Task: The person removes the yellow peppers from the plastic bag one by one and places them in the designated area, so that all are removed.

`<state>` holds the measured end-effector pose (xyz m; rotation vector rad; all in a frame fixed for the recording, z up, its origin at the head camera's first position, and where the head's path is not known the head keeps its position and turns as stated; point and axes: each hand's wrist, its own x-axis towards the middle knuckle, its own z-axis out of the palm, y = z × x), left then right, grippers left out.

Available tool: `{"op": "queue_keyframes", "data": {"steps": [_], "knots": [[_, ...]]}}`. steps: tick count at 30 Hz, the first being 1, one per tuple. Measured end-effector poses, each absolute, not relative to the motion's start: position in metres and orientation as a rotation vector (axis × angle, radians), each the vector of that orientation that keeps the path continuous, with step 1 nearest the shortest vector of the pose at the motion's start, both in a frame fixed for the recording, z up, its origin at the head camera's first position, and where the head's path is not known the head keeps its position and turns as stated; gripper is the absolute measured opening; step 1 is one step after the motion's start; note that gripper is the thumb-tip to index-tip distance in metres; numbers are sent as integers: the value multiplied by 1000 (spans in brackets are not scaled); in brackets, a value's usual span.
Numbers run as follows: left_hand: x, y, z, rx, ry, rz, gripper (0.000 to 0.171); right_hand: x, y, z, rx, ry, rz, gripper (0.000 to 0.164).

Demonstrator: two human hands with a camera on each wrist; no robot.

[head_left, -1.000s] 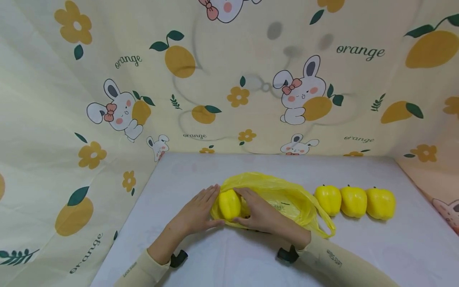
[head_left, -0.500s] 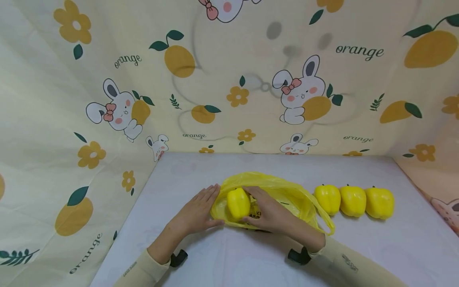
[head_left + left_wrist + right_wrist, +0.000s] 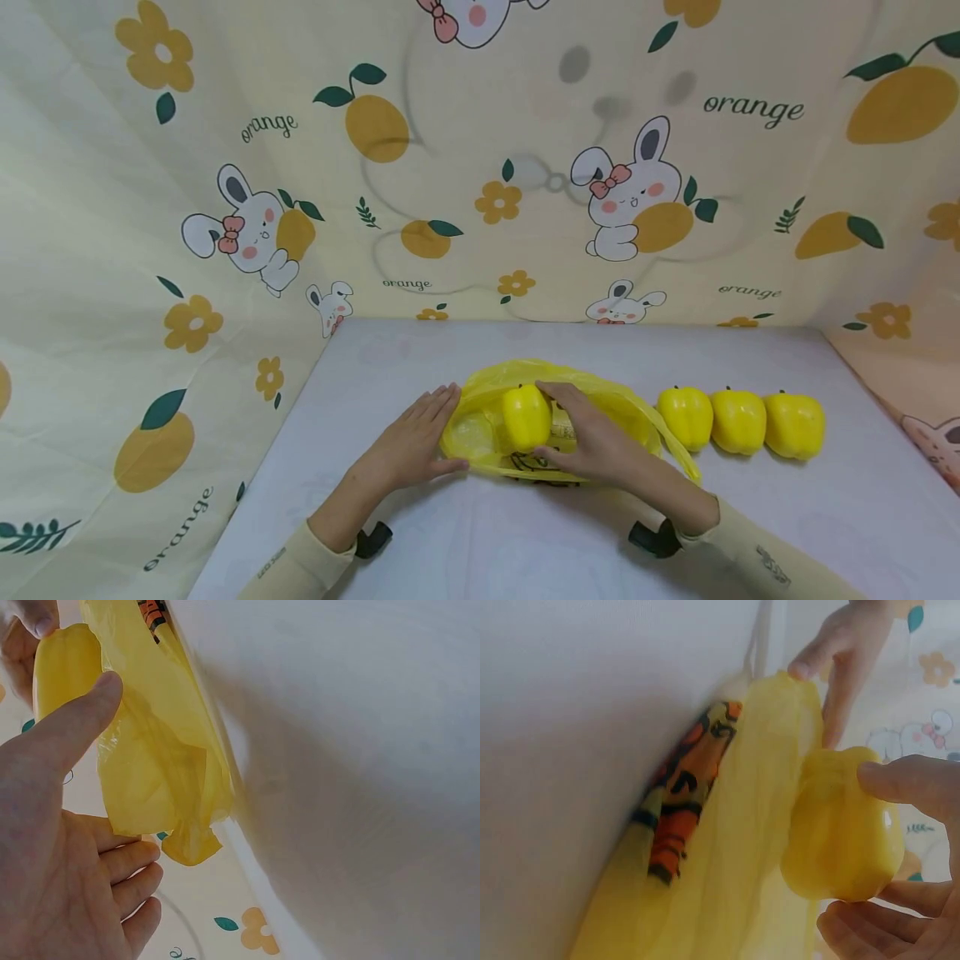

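My right hand (image 3: pixel 600 437) grips a yellow bell pepper (image 3: pixel 526 418) between thumb and fingers, over the mouth of a yellow plastic bag (image 3: pixel 468 437). In the right wrist view the pepper (image 3: pixel 844 832) shows raised at the bag's edge, thumb on one side and fingers on the other. My left hand (image 3: pixel 408 442) lies along the bag's left end, fingers extended. From the left wrist, its thumb and fingertips touch the thin plastic bag (image 3: pixel 150 761). Dark print marks the bag's front, and the right hand partly hides its inside.
Three more yellow bell peppers (image 3: pixel 738 421) stand in a row at the right of the white table (image 3: pixel 390 350). A bag handle (image 3: pixel 678 450) trails beside the nearest one. A patterned cloth (image 3: pixel 450 158) hangs behind.
The right hand has moved to the right and slightly up with the bell pepper, away from the left end of the bag. The left hand has stayed in place.
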<state>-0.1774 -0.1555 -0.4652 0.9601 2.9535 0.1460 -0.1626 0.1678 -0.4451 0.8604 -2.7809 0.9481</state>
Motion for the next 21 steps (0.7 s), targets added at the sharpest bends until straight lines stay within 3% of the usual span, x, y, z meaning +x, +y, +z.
{"op": "queue_keyframes", "data": {"steps": [21], "knots": [[-177, -153, -465, 898, 2949, 133, 111, -152, 212, -422, 727, -2799, 975, 94]]}}
